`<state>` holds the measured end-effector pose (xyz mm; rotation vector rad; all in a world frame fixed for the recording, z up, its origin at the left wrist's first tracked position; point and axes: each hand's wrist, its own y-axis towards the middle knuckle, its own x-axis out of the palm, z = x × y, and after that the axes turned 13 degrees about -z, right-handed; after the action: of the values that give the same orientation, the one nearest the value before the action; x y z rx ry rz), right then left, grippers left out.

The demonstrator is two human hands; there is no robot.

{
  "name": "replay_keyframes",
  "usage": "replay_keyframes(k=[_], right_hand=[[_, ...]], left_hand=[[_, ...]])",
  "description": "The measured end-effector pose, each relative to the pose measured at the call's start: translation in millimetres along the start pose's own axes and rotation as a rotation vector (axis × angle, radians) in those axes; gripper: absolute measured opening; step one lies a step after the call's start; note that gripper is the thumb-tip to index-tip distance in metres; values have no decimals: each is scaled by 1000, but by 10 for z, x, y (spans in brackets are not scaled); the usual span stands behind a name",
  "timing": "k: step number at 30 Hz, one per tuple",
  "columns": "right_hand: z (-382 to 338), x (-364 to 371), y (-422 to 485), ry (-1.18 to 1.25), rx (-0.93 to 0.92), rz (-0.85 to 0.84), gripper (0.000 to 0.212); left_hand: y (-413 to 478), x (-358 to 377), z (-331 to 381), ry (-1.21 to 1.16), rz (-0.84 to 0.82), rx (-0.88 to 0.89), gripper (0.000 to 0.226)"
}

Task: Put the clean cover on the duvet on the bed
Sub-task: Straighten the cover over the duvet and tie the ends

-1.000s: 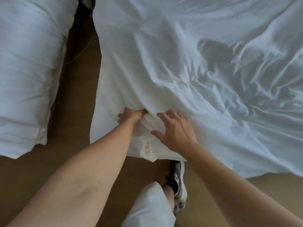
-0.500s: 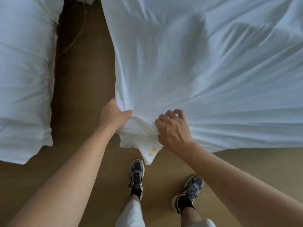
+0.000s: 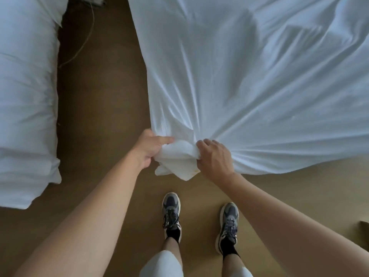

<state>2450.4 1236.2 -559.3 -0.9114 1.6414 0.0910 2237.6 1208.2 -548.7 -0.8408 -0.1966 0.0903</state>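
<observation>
**White cloth drawn taut from one corner**

White cover (image 3: 249, 86) lies spread over the bed on my right, and I have its near corner (image 3: 177, 162) bunched between both hands. My left hand (image 3: 151, 150) is clenched round the wad from the left, thumb laid across the top. My right hand (image 3: 216, 158) has its fingers curled into the folds from the other side.

A second ago that right hand lay flat and loose on the cloth, and the surface was a mess of deep crumples. Since then I have stepped back. Both shoes (image 3: 171, 214) now stand on the brown floor (image 3: 99, 96), and the creases run straight, fanning out from the grip. I read that as the pull working, with the cover being dragged square toward this end. The task seems to be in its later part, settling and smoothing.

I cannot check whether the duvet is truly inside. The wad looks thick, but only white cloth shows, and the far corners are cut off by the frame. The bed itself is buried. Faint yellow marks (image 3: 195, 171) on the corner sit half tucked beside my right hand. To my left another mass of white bedding (image 3: 26, 96) runs out of view, and I cannot tell what it is.
</observation>
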Motion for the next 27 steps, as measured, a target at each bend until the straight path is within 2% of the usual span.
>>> replay_keyframes(k=[2,4,7,9,12,14,15,17,18,19,21,22,24,26,27], right_hand=[[-101,-64,22,28,-80,9,13],[-168,-79,12,56,-121,-110,7],[-174,38,-30,-17,-96,-346,15],[-121,92,-33,-12,-42,-438,26],[-22,109,18,64,8,-489,35],[-18,96,47,32,-16,-542,36],[-26,86,56,3,-25,-587,36],[-12,12,106,4,-47,-699,40],[1,-60,146,75,-60,-735,50],[5,-143,213,201,-60,-707,65],[-21,-290,407,443,35,-442,89],[-36,-303,525,456,95,-303,94],[-84,-237,726,376,207,-214,85],[-114,-100,836,348,253,-221,47],[-119,-28,858,374,273,-203,29]], left_hand=[[-57,-161,-36,199,107,-18,38],[-136,-259,-59,488,161,-69,45],[-150,-181,-169,798,179,-282,91],[-87,-107,-197,771,188,-314,106],[97,-119,-53,287,242,-145,99],[163,-136,42,86,169,-170,102],[188,-135,45,75,95,-222,96],[225,-112,-26,207,-5,-320,68],[226,-97,-69,359,27,-338,53],[220,-97,-98,547,107,-340,42],[205,-140,-96,829,295,-319,42],[211,-166,-98,803,310,-283,48],[227,-194,-63,399,199,-156,54],[257,-238,-21,-20,134,-67,43],[257,-295,-36,-129,135,-26,34]])
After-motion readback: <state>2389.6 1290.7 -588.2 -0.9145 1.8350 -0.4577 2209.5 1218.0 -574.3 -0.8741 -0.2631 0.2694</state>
